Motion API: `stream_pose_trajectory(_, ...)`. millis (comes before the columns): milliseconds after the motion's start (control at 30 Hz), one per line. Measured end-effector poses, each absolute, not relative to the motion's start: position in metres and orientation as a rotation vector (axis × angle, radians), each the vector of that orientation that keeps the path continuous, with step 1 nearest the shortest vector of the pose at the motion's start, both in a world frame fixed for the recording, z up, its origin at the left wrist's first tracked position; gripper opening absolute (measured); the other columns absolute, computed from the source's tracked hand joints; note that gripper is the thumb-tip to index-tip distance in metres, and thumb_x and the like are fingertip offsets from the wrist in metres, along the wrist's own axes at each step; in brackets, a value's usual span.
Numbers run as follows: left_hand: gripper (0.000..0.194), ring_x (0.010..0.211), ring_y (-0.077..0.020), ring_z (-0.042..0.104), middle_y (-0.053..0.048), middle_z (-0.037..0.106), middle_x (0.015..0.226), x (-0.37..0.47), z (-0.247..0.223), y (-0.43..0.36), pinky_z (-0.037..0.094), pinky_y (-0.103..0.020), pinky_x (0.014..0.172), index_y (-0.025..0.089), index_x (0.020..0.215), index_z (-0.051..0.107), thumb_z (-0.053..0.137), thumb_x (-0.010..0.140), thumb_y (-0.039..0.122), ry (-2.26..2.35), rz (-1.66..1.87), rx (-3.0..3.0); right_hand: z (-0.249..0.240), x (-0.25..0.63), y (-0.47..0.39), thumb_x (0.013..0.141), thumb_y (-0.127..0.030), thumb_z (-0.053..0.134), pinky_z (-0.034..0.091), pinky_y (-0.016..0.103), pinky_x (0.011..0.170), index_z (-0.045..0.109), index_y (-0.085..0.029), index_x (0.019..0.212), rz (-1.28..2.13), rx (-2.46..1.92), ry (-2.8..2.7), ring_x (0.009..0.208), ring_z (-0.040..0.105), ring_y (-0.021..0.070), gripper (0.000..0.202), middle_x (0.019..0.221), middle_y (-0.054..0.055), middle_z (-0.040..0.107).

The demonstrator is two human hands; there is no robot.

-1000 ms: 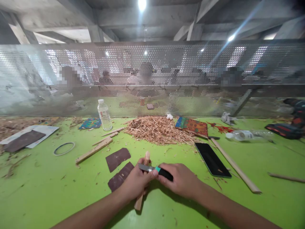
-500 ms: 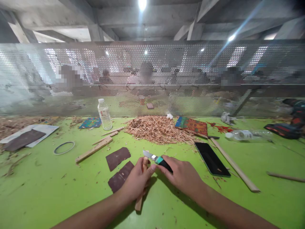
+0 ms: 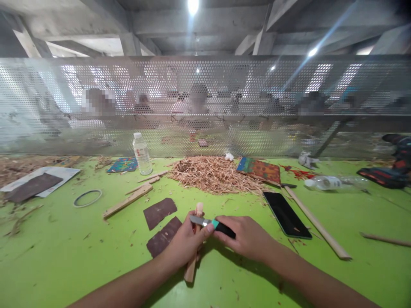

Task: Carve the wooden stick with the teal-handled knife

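Note:
My left hand (image 3: 184,241) is wrapped round a small wooden stick (image 3: 190,270), whose pale rounded top pokes up above the fingers. In my right hand (image 3: 247,235) is a utility knife (image 3: 221,228) with a black and green handle. Its blade lies across the stick, pointing left, and my left thumb rests near the front of the handle. Two brown sandpaper pieces (image 3: 160,212) lie left of my hands, the nearer one partly behind my left hand.
Beyond my hands is a heap of wood shavings (image 3: 215,173) before a perforated metal screen (image 3: 205,132). A water bottle (image 3: 142,155) stands at left. Rightward lie a phone (image 3: 287,214), a long stick (image 3: 316,222), a clear bottle (image 3: 334,183) and a power drill (image 3: 394,164).
The knife blade has moved down the stick, away from its top end, and my right hand has shifted slightly down. More of the stick's top now shows.

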State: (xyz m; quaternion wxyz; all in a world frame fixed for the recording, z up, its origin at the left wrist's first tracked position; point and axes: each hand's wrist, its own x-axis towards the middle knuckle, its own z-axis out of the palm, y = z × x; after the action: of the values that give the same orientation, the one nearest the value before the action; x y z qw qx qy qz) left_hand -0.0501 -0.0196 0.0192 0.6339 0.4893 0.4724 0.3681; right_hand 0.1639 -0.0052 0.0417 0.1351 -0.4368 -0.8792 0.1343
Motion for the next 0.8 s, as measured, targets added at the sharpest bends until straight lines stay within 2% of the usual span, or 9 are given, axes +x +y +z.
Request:
stream_pose_trajectory(100, 0.068, 0.058, -0.0122, 0.055, 0.005, 0.056, 0.072, -0.049, 0.018, -0.019, 0.045, -0.022, 0.055, 0.019, 0.121, 0.054, 0.082, 0.076, 0.062, 1.065, 0.840, 1.128, 0.043, 0.167, -0.002, 0.104, -0.052, 0.050, 0.036, 0.027, 0.062, 0.064, -0.021, 0.096, 0.468, -1.189, -2.586, 0.071, 0.065, 0.0192, 0.034, 0.086, 0.004, 0.074)
stream_pose_trajectory(367, 0.073, 0.069, -0.0147, 0.059, 0.002, 0.061, 0.081, -0.049, 0.024, -0.020, 0.048, -0.024, 0.062, 0.020, 0.123, 0.055, 0.086, 0.072, 0.061, 1.038, 0.836, 1.152, 0.042, 0.171, 0.001, 0.105, -0.057, 0.045, 0.033, 0.026, 0.061, 0.064, -0.021, 0.093, 0.548, -1.120, -2.595, 0.068, 0.061, 0.0170, 0.041, 0.082, 0.003, 0.072)
stream_pose_trajectory(800, 0.055, 0.057, -0.0112, 0.048, 0.007, 0.052, 0.067, -0.050, 0.021, -0.019, 0.039, -0.022, 0.054, 0.019, 0.105, 0.057, 0.079, 0.078, 0.062, 1.113, 0.844, 1.113, 0.043, 0.159, -0.010, 0.104, -0.057, 0.049, 0.034, 0.028, 0.062, 0.066, -0.022, 0.098, 0.497, -1.328, -2.480, 0.076, 0.069, 0.0222, 0.040, 0.089, 0.005, 0.076)
